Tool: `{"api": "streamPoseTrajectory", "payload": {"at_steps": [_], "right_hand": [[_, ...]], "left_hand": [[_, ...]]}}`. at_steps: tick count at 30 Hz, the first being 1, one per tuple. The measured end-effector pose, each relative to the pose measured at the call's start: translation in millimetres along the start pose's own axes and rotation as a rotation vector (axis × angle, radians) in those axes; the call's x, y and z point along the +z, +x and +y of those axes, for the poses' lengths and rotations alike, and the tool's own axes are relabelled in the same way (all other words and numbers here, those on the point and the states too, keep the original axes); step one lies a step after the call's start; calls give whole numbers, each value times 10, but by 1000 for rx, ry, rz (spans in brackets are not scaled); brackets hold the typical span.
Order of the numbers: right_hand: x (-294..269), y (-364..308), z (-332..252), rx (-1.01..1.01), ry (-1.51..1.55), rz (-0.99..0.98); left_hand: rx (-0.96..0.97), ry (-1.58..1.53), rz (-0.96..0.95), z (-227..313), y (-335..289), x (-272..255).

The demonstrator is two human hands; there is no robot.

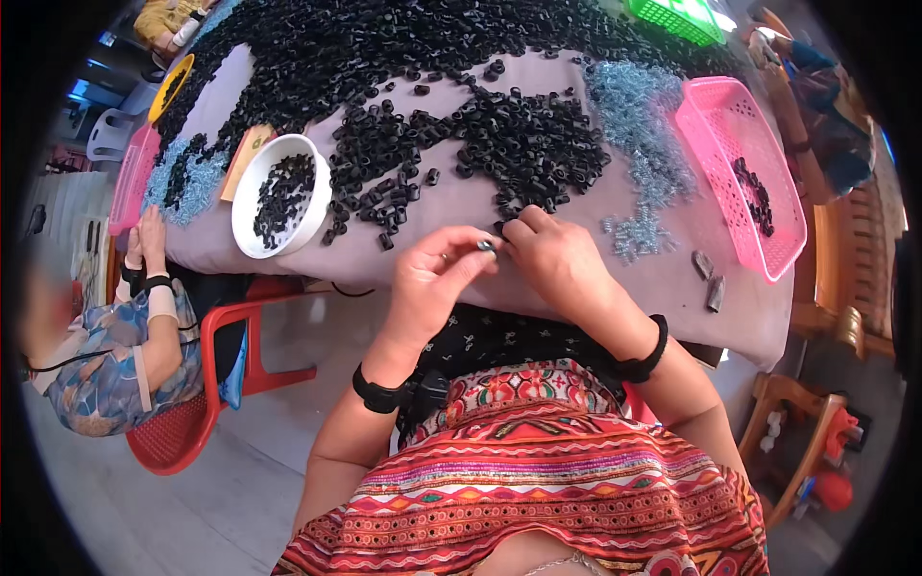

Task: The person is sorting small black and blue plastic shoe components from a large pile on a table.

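Between its thumb and forefinger my left hand (434, 278) pinches a small black ring-like piece (487, 246) with a pale spot at its end. Right beside it, my right hand (562, 264) is closed, fingers curled down at the near edge of a heap of loose black pieces (528, 144); what its fingertips hold, if anything, is hidden. Both hands are over the near side of the cloth-covered table (384, 264). Small clear bluish pieces (639, 144) lie strewn to the right of the heap.
A white bowl (244, 216) of black pieces stands at left, a pink basket (735, 120) with some at right. Two dark grey pieces (715, 294) lie near the right edge. A green basket (672, 17) stands far back. Another person (115, 374) sits left on a red chair (252, 360).
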State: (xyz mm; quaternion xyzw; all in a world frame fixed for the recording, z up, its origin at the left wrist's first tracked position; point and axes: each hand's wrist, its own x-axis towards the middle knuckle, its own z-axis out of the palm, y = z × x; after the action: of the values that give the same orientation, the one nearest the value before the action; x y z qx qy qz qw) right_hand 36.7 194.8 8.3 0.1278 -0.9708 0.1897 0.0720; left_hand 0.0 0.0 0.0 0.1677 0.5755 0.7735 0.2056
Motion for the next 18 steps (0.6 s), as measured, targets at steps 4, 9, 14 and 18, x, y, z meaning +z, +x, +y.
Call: {"api": "streamPoseTrajectory", "payload": {"at_steps": [4,9,14,18], "right_hand": [[-138,-30,-16,81,173,79],[-360,-119,-52,262,603,152],[-367,-164,-54,241,770,222],[-371,-194,-46,245,797,234]], "left_hand": [[-94,23,-49,-24,22,30],[-125,70,-65,-41,13,85],[-157,106,-87,-41,31,179],[-154,52,-84,-80,39,232]]}}
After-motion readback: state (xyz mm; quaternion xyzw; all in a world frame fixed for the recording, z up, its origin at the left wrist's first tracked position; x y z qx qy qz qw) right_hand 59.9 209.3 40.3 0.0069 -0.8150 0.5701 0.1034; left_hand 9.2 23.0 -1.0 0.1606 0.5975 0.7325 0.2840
